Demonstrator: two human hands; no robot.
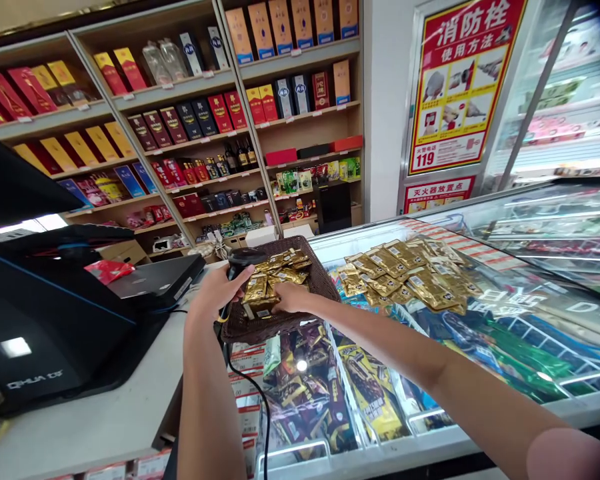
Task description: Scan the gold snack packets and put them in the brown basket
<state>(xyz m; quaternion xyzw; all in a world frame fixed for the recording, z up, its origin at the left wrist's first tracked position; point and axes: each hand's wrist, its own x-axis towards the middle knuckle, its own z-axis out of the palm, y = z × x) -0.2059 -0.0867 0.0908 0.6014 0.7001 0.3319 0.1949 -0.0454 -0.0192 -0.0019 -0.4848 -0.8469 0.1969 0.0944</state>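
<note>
My left hand (216, 292) is wrapped round a black handheld barcode scanner (246, 257), its head over the left side of a dark brown woven basket (325, 283). A black cord hangs down below that hand. Gold foil packets (285, 273) with small white labels lie in the basket. My right hand (291, 297) reaches in from the right, its fingers closed at the edge of a gold packet (260, 308) near the front; the fingertips are partly hidden. To the right, a spread pile of similar gold packets (395, 267) rests on the glass top.
Beneath the basket is a glass-topped freezer (480, 413) with bagged goods inside. A dark checkout terminal (45, 333) and a black flat device (155, 280) stand on the white counter (105, 420) at left. Shelves (180, 147) of boxes and bottles line the back wall.
</note>
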